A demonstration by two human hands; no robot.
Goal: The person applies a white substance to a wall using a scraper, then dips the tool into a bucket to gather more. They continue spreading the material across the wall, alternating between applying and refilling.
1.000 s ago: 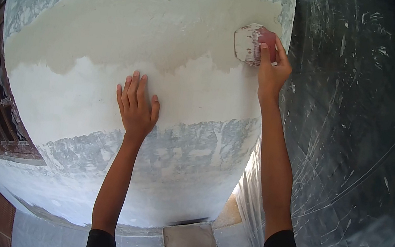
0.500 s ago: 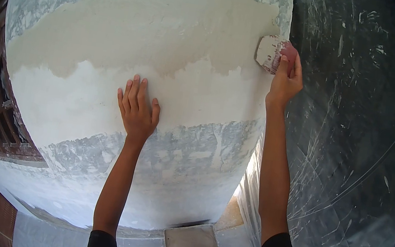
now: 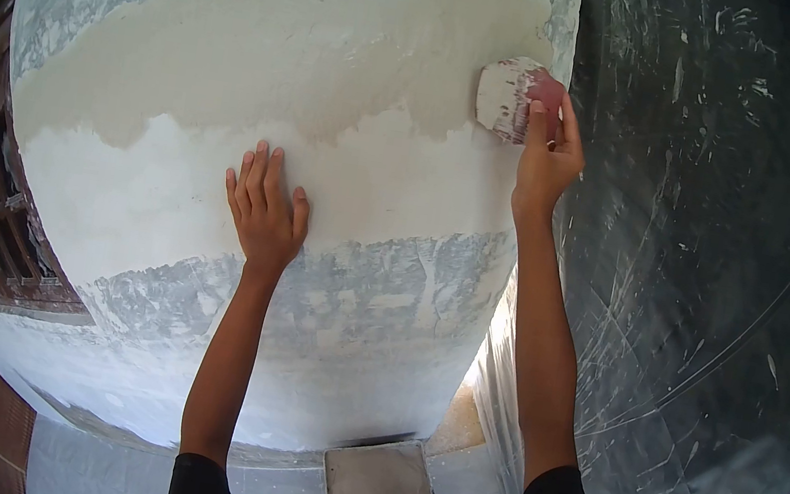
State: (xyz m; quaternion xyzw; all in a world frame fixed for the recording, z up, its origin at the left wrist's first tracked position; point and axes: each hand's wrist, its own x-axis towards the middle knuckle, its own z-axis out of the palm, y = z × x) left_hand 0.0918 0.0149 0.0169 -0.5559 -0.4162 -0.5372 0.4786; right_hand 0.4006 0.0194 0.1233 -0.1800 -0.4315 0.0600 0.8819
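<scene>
My left hand [image 3: 266, 209] lies against the wall with its fingers stretched out, just below the lower edge of a beige, damp-looking putty patch [image 3: 243, 34]. Between the thumb and fingers of my right hand [image 3: 550, 163] is a reddish putty scraper [image 3: 544, 92]. Its blade is smeared with pale putty and lies against the wall near the right end of the patch. Under the patch runs a whiter, smooth band [image 3: 404, 183]. Blotchy grey wall [image 3: 358, 292] shows further down.
A shallow tray [image 3: 379, 482] with grey-beige material stands at the wall's foot, close to my body. Dark plastic sheeting [image 3: 692, 289], spattered with white, hangs on the right. At left is a brown window grille [image 3: 6, 213]. Pale sheeting [image 3: 101, 469] covers the floor.
My right hand has drawn the putty scraper leftward along the wall, away from the right edge. My left hand stays flat on the wall, a little further left in view.
</scene>
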